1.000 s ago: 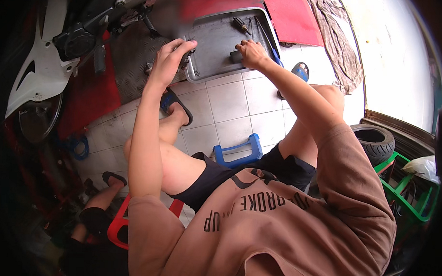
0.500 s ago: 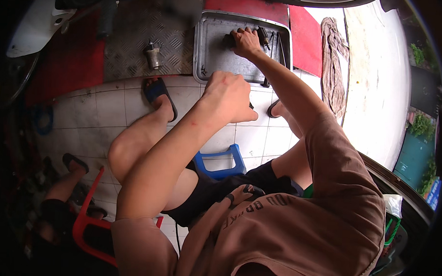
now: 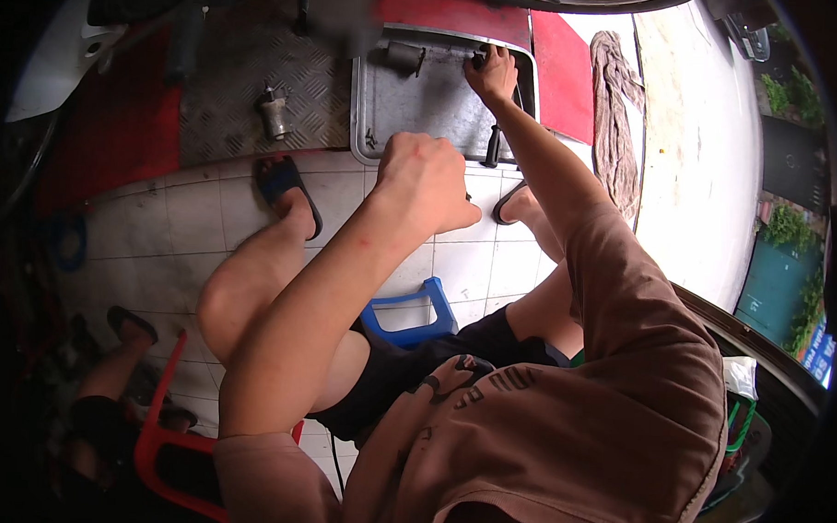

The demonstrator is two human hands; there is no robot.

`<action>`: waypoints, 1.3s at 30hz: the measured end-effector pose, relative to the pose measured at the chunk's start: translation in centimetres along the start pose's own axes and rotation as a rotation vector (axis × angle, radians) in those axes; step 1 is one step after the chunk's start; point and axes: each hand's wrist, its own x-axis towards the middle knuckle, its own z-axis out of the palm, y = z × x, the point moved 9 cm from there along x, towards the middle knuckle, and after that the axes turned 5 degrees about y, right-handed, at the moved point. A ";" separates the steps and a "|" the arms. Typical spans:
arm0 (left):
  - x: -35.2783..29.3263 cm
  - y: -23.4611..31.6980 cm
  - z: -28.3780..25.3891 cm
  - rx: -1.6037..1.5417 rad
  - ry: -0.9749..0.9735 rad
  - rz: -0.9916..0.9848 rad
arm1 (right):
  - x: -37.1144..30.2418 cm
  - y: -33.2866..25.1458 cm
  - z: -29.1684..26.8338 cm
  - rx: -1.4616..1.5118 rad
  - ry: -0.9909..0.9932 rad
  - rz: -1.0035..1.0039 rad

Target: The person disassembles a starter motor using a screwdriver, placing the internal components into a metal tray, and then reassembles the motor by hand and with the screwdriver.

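Note:
My left hand (image 3: 426,183) is closed in a fist above the white tiles, just in front of a metal tray (image 3: 357,112). A small dark bit shows by its thumb; what the fist holds is mostly hidden. Reaching over the tray's far right part, my right hand (image 3: 494,77) has its fingers closed round a small dark part (image 3: 480,58). To its left a dark grey cylindrical part (image 3: 404,58) lies in the tray. A black-handled tool (image 3: 493,147) rests at the tray's near right edge, and small screws (image 3: 371,140) lie at its near left.
A dull metal cylindrical part (image 3: 274,116) sits on the diamond-pattern plate (image 3: 221,116) left of the tray. A brown cloth (image 3: 615,130) lies to the right. Below are a blue plastic stool (image 3: 412,326) and a red chair (image 3: 150,437); another person's leg (image 3: 125,353) shows at left.
My right hand has let go of the dark grey cylinder, leaving it in the tray, and moved right to the small dark part. My left hand stays closed in about the same place.

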 end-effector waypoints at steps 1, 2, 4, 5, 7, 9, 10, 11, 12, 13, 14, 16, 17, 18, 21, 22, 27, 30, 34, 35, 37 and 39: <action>0.1 -0.1 0.4 0.004 -0.004 0.009 | -0.3 2.6 0.1 -0.090 -0.035 0.103; 0.1 -0.2 0.8 0.008 -0.008 0.018 | -0.5 3.9 0.1 -0.094 -0.035 0.106; 0.4 0.4 1.1 0.047 -0.018 0.037 | -0.5 6.4 1.2 -0.156 -0.132 0.056; 0.3 0.6 1.1 0.088 -0.029 0.034 | -0.4 6.9 1.0 -0.154 -0.124 0.057; 0.5 0.4 1.2 0.062 -0.048 0.024 | -0.8 6.2 0.0 0.038 -0.030 0.006; 0.9 0.4 1.1 0.038 -0.067 0.021 | -2.3 6.3 -1.0 0.044 -0.002 0.000; 1.0 0.3 0.6 0.023 -0.034 0.025 | -3.4 7.0 -1.5 0.020 0.004 0.103; 1.2 0.3 0.1 0.009 -0.001 0.031 | -4.7 7.8 -2.2 -0.004 0.011 0.208; 1.1 0.2 -0.4 0.009 0.004 0.034 | -6.0 8.0 -2.3 -0.006 -0.051 0.240; 1.0 0.0 -1.6 0.019 0.099 0.029 | -7.6 7.8 -2.6 -0.005 -0.114 0.273; 0.8 -0.3 -2.8 0.029 0.194 0.022 | -9.5 7.3 -2.2 -0.018 -0.225 0.335; 1.0 -0.4 -4.1 0.007 0.284 0.038 | -12.0 6.5 -2.1 -0.061 -0.407 0.437; 1.1 -0.4 -5.1 -0.018 0.368 0.038 | -12.8 6.3 -1.8 -0.078 -0.489 0.468; 1.3 -0.3 -5.5 -0.010 0.367 0.033 | -13.2 6.6 -1.6 -0.052 -0.454 0.504; 1.0 0.1 -6.6 -0.160 0.598 0.110 | -13.1 7.4 -1.0 0.024 -0.421 0.568; 0.9 0.2 -6.6 -0.154 0.601 0.110 | -12.8 7.6 -0.6 0.030 -0.417 0.566; 1.3 -0.3 -8.0 -0.581 0.654 0.231 | -11.6 9.7 -0.3 0.834 -0.535 0.816; 1.2 -0.4 -9.2 -0.648 0.740 0.297 | -8.3 10.3 -6.3 1.294 -0.831 0.536; 0.8 -2.6 -10.0 -0.728 0.783 0.265 | -6.6 8.4 -18.5 0.697 -0.779 0.415; 0.9 -3.4 -10.1 -0.726 0.794 0.234 | -7.8 6.9 -20.3 0.732 -0.788 0.401; 1.4 -4.4 -10.3 -0.726 0.762 0.191 | -10.5 4.2 -22.3 0.809 -0.863 0.267; 1.9 -4.5 -10.4 -0.859 0.671 0.218 | -12.3 4.5 -20.7 0.954 -0.928 0.180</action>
